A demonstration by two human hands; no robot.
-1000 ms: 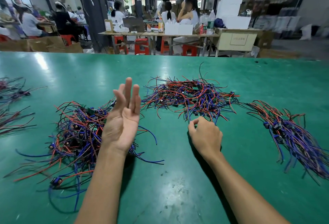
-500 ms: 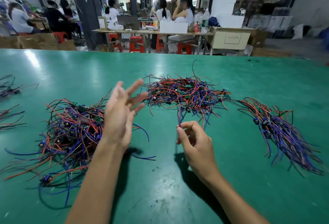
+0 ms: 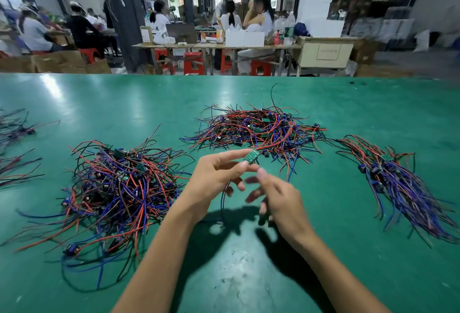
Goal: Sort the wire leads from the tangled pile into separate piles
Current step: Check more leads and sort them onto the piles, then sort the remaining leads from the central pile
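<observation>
My left hand [image 3: 214,178] pinches a small green circuit board [image 3: 251,157] between thumb and forefinger, just in front of the tangled pile [image 3: 256,129] of red, blue and black leads at mid-table. A thin black wire [image 3: 222,200] hangs from the board down past my palm. My right hand [image 3: 276,195] hovers right beside it with its fingers spread and blurred, holding nothing that I can see. A big loose pile [image 3: 119,188] lies to the left, and a straighter bundle [image 3: 398,180] of mostly blue and purple leads lies to the right.
All of this lies on a green table [image 3: 249,275]. More leads [image 3: 12,138] lie at the far left edge. Beyond the table's far edge, people sit at work tables [image 3: 211,45] with red stools and boxes.
My left hand, raised and open before, has come to the centre and now pinches the lead's green board. My right hand has let go of the wire that it pinched and has opened.
</observation>
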